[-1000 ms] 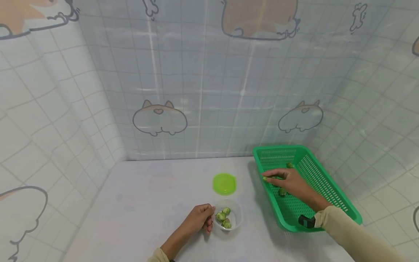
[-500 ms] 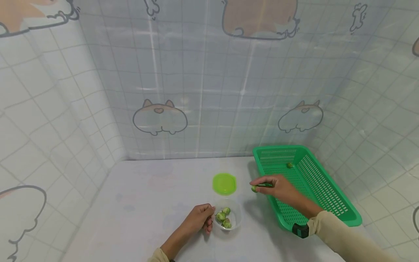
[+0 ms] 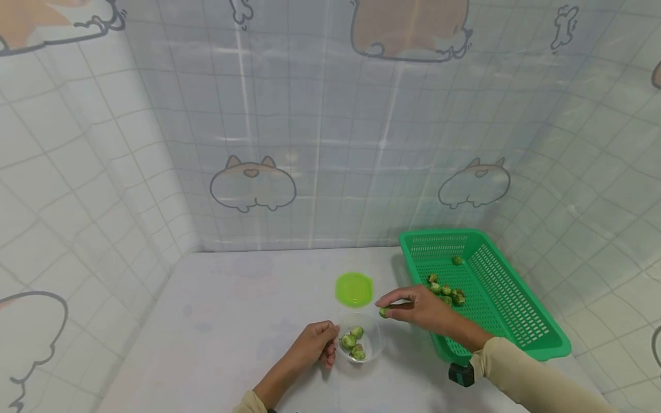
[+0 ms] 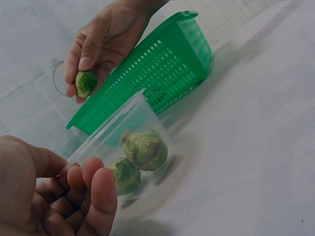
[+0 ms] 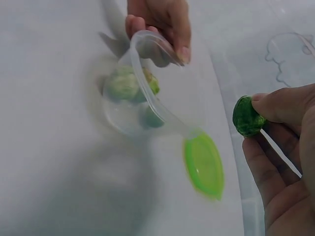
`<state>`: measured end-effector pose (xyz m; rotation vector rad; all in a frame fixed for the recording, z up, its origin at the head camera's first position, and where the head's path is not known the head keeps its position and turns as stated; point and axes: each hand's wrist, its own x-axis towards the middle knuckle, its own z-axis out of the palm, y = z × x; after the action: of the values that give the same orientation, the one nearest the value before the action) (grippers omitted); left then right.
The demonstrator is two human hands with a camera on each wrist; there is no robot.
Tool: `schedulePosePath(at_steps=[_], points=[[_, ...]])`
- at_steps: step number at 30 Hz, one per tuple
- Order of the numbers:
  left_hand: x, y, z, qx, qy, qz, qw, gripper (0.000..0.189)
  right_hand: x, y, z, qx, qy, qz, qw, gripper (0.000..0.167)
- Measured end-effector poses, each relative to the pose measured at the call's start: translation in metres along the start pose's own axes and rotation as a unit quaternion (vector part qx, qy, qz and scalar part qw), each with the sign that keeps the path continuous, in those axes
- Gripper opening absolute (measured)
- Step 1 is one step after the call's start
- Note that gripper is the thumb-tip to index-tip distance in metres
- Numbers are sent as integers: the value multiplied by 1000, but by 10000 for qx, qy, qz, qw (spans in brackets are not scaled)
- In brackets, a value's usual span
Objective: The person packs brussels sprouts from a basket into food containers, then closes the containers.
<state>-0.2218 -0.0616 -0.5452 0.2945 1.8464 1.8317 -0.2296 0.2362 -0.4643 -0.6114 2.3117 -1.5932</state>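
Note:
My right hand [image 3: 420,308] pinches a Brussels sprout [image 5: 247,117] between thumb and fingertips, above the table and just right of a clear plastic tub [image 3: 378,346]. My left hand [image 3: 312,346] holds the tub's rim at its left side, thumb and fingers meeting there in the left wrist view. Inside the tub lie 3 sprouts [image 3: 349,342]. The held sprout is apart from the tub. More sprouts [image 3: 446,290] sit in a green slotted basket [image 3: 439,232] at the right, partly hidden behind the right forearm.
A bright green lid [image 3: 354,290] lies flat on the white table [image 3: 232,321], just behind the tub. Past the table's back edge stands a wall covered in a grid-patterned sheet [image 3: 330,143] with cartoon dogs. More sheeting rises at both sides.
My right hand has carried the sprout left out of the basket, over its edge, towards the tub. Several sprouts in the basket have come into view. The left hand has stayed put.

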Motion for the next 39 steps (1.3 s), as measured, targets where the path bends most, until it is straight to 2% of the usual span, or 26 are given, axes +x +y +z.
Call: schedulePosePath(at_steps=[5,11,21,24,30,37,39], points=[[1,0,0,-10,-18,5,10000,37,6,3,10,-76,-189,-334,9992,21],[2,-1,-1,15,-41,31,10000,40,12,2,20,-657,-298,-389,9966,20],[2,0,-3,4,-90,16,10000,38,19,-4,35,-1671,-709,-881,9794,25],[2,1,-3,-9,-116,21,9999,38,23,-5,40,-2081,-847,-1018,9691,23],[2,2,-4,-20,-157,17,9999,43,29,-4,48,-2966,-1143,-1282,9394,22],[2,3,-5,18,-136,-61,9999,45,32,-2,52,-3439,-1252,-1259,9221,24],[2,3,-5,28,-126,-51,9999,46,32,-2,53,-3598,-1271,-1347,9145,23]])
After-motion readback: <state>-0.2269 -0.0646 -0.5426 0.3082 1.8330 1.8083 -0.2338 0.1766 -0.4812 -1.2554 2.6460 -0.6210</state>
